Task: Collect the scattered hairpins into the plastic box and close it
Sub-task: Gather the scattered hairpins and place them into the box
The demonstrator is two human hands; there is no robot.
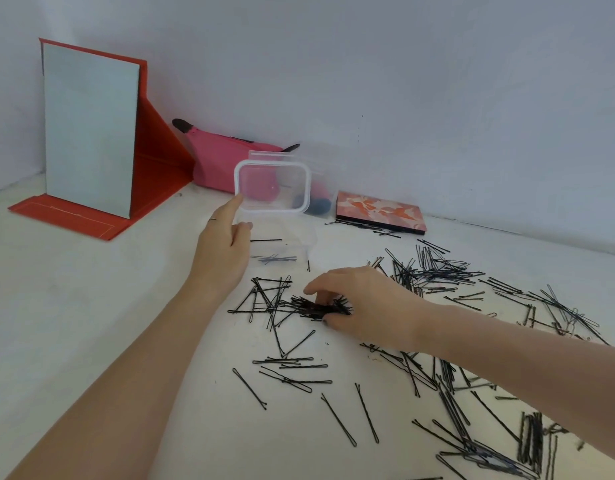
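Observation:
A clear plastic box (299, 249) stands on the white table with its hinged lid (272, 187) raised. A few black hairpins (273, 258) lie in its bottom. My left hand (223, 240) holds the box's left side, the forefinger up against the lid's corner. My right hand (361, 303) is just in front of the box, fingers curled round a bunch of hairpins (321, 308) on the table. Many more black hairpins (437, 271) lie scattered across the table to the right and front.
An orange folding mirror (91, 133) stands at the back left. A pink pouch (223, 157) lies against the wall behind the box. A patterned flat case (380, 213) sits at the back right, with a clear bag (320, 199) beside it.

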